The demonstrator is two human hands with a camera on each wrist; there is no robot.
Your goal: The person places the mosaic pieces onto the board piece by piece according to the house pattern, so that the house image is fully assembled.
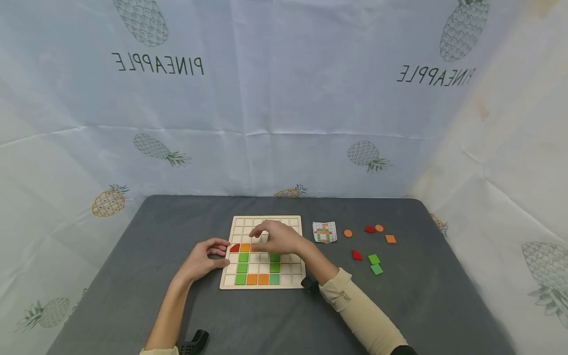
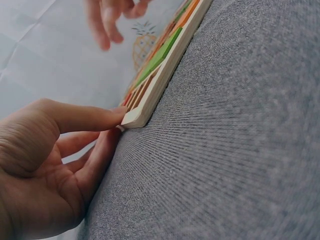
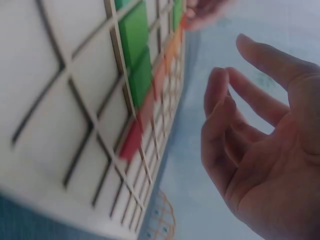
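A pale wooden grid board (image 1: 290, 282) lies on the table. My left hand (image 1: 197, 261) holds its left edge, the thumb (image 2: 100, 117) touching the rim near a corner. Above the board hovers my right hand (image 1: 284, 239), fingers apart and loosely bent; nothing shows between them in the right wrist view. Set in the grid are a red rounded piece (image 1: 234, 248), an orange square (image 1: 245, 247), green squares (image 1: 241, 267) in two columns, and a bottom row with orange squares (image 1: 263, 279). Another red piece (image 3: 132, 140) appears in the right wrist view. The right hand covers part of the middle row.
Right of the board lies a pattern card (image 1: 325, 232). Farther right are loose orange discs (image 1: 348, 233), red pieces (image 1: 357, 255), an orange square (image 1: 390, 239) and green squares (image 1: 374, 259). A pineapple-printed curtain (image 1: 266, 98) hangs behind the grey table (image 1: 257, 325).
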